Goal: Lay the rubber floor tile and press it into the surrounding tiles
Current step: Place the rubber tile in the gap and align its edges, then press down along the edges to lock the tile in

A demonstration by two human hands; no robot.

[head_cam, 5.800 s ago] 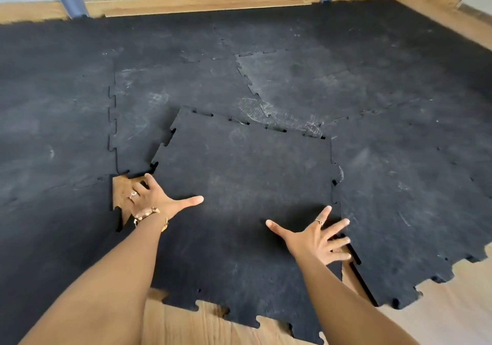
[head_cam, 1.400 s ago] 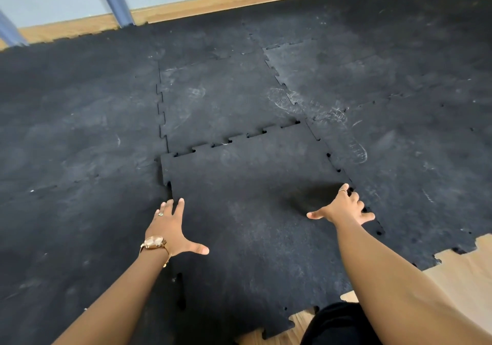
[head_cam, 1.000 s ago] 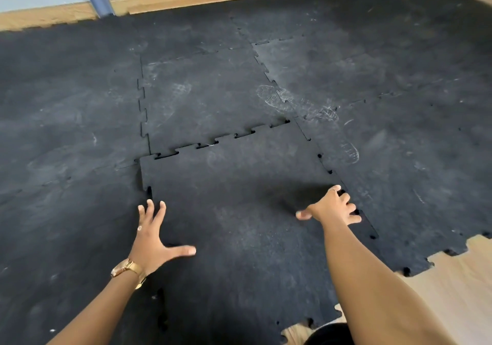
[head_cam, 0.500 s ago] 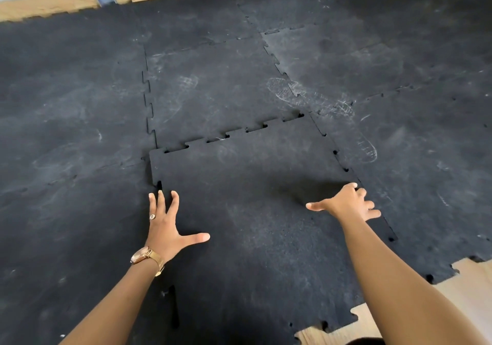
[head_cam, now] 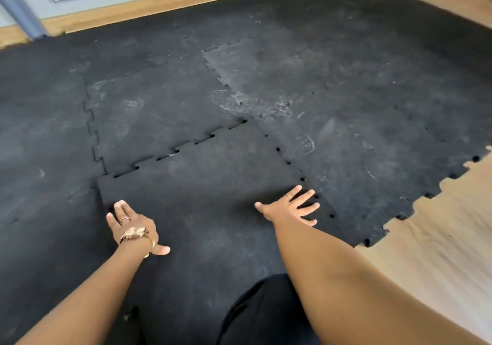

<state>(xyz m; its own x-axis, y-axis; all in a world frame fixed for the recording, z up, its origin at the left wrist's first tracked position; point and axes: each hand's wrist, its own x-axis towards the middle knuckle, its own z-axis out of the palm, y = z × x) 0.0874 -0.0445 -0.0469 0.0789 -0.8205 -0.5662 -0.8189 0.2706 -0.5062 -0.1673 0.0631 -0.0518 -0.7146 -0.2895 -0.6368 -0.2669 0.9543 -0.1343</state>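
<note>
My left hand has crept toward the tile's raised ten-o'clock corner; right hand stays splayed flat, seams still unseated.

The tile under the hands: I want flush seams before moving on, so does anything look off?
Yes. The tile is not fully seated: its far-left corner stands proud with a visible edge, and dark gaps show along the far seam. Whitish shoe prints mark the neighbouring tiles.

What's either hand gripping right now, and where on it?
Nothing gripped. Left hand lies open on the rubber tile at its left edge; right hand lies open, fingers spread, at its right seam.
</note>
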